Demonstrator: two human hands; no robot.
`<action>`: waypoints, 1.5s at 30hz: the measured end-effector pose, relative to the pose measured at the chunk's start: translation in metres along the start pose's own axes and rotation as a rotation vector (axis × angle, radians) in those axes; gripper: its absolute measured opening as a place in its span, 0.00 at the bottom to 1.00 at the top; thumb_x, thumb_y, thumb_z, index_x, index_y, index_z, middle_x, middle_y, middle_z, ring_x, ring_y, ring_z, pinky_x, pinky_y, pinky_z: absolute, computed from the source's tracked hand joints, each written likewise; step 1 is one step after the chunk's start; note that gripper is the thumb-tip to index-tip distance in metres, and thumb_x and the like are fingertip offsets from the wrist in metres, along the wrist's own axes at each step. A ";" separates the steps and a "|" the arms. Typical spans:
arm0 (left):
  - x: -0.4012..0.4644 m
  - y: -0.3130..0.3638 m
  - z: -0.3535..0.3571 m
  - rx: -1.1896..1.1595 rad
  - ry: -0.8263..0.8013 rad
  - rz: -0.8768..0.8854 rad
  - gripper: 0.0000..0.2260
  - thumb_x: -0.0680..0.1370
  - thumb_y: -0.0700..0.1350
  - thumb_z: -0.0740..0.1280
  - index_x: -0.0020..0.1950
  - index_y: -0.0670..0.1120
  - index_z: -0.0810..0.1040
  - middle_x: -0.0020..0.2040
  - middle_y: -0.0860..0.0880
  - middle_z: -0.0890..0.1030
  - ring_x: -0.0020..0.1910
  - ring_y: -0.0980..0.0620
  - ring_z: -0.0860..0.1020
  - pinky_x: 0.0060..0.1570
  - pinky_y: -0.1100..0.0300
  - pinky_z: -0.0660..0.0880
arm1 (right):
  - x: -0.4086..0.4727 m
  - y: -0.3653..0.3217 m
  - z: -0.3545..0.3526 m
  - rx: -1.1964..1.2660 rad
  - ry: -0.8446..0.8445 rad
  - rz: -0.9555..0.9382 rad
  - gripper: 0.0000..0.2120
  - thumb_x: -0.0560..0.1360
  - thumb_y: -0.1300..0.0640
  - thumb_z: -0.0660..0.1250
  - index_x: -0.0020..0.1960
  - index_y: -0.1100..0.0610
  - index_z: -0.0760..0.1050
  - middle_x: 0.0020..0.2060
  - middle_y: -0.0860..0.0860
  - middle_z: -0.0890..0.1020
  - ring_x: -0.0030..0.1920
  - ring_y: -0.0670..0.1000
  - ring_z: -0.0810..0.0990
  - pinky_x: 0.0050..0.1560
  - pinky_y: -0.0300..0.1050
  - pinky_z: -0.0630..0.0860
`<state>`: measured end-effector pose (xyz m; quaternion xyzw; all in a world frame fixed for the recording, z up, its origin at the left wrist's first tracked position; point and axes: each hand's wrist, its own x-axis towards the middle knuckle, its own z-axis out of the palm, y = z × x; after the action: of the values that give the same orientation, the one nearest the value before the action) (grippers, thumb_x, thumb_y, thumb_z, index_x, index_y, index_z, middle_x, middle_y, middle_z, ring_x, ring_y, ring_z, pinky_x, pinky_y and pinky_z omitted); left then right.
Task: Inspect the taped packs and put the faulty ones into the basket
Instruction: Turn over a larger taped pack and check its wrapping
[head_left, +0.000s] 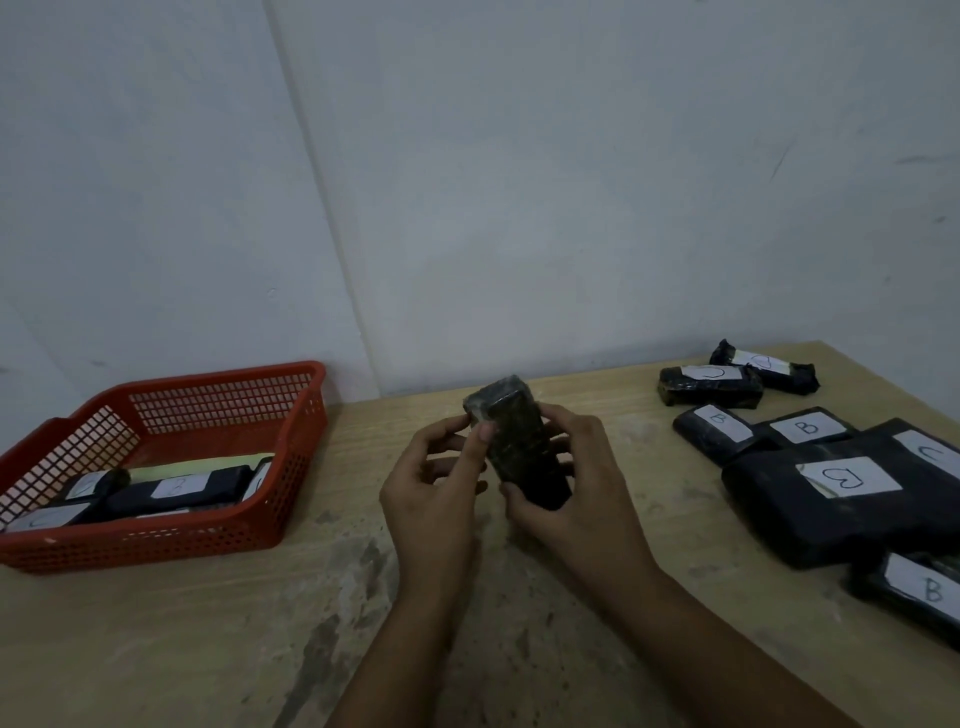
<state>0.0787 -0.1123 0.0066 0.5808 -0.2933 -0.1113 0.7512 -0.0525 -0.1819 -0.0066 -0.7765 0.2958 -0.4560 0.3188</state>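
A black taped pack (519, 441) is held upright and tilted above the middle of the table, with no label showing on the side facing me. My left hand (441, 493) pinches its upper left edge between thumb and fingers. My right hand (576, 483) grips its lower right side, thumb at the bottom end. The red mesh basket (291, 467) stands at the left and holds several black packs (176, 491) with white labels. Several more black labelled packs (841, 488) lie in a cluster on the right of the table.
The wooden table (260, 623) is stained and meets a grey-white wall corner at the back. Two packs (711, 384) lie at the far right near the wall. One pack marked B (919, 592) sits by the right edge.
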 end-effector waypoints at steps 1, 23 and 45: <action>0.000 0.000 -0.001 0.054 -0.025 0.040 0.13 0.76 0.57 0.76 0.56 0.53 0.88 0.51 0.54 0.88 0.49 0.52 0.87 0.44 0.52 0.86 | 0.000 0.000 -0.001 0.054 0.031 0.037 0.37 0.72 0.52 0.81 0.76 0.41 0.67 0.65 0.39 0.73 0.65 0.40 0.76 0.57 0.33 0.79; 0.007 -0.007 -0.012 0.252 -0.546 0.016 0.26 0.78 0.50 0.79 0.74 0.64 0.77 0.66 0.66 0.80 0.62 0.63 0.80 0.56 0.68 0.79 | 0.011 0.007 -0.005 0.529 0.071 0.402 0.36 0.77 0.54 0.78 0.76 0.36 0.63 0.63 0.49 0.81 0.53 0.48 0.89 0.49 0.46 0.86; 0.066 0.057 -0.138 0.684 -0.650 0.330 0.32 0.75 0.38 0.77 0.79 0.54 0.76 0.71 0.59 0.79 0.70 0.63 0.73 0.70 0.71 0.69 | 0.024 -0.041 -0.004 -0.091 -0.336 -0.162 0.27 0.74 0.59 0.79 0.70 0.42 0.78 0.60 0.36 0.79 0.62 0.40 0.80 0.62 0.35 0.79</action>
<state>0.2004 -0.0175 0.0590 0.6751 -0.6199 -0.0638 0.3948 -0.0391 -0.1753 0.0393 -0.8766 0.1954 -0.3304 0.2903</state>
